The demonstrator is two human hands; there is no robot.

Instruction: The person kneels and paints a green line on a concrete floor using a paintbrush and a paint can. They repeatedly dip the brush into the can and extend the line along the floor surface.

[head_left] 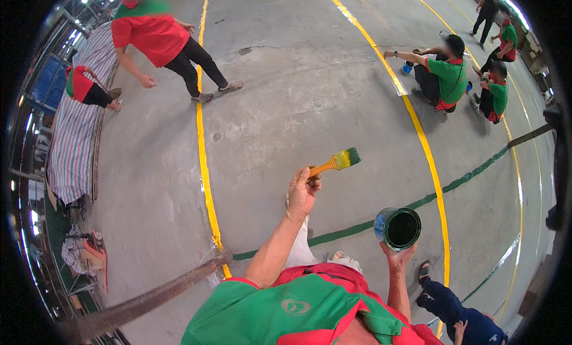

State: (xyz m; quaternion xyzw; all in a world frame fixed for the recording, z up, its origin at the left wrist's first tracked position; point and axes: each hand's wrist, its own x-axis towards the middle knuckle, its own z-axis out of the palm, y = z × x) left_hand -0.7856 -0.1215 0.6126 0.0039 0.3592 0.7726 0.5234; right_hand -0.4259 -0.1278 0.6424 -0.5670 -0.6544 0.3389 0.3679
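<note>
My left hand [303, 193] grips the orange handle of a paintbrush [344, 159], held out in front of me above the floor. Its bristles, coated in dark green, point to the right, and yellowish paint covers the part near the handle. On the right, my right hand [398, 254] supports a paint can [381, 224] from below. The can has a bluish outside and an open top, with dark green paint inside. Beneath both hands a green painted line [342, 232] crosses the grey concrete floor [286, 130].
Yellow lines [205, 178] run away from me. A brown pole [155, 288] lies at lower left. One person [158, 41] stands ahead left; another [447, 77] squats ahead right, with several more beyond. A dark-clothed person [456, 312] is at lower right. Striped sheeting [77, 136] lines the left.
</note>
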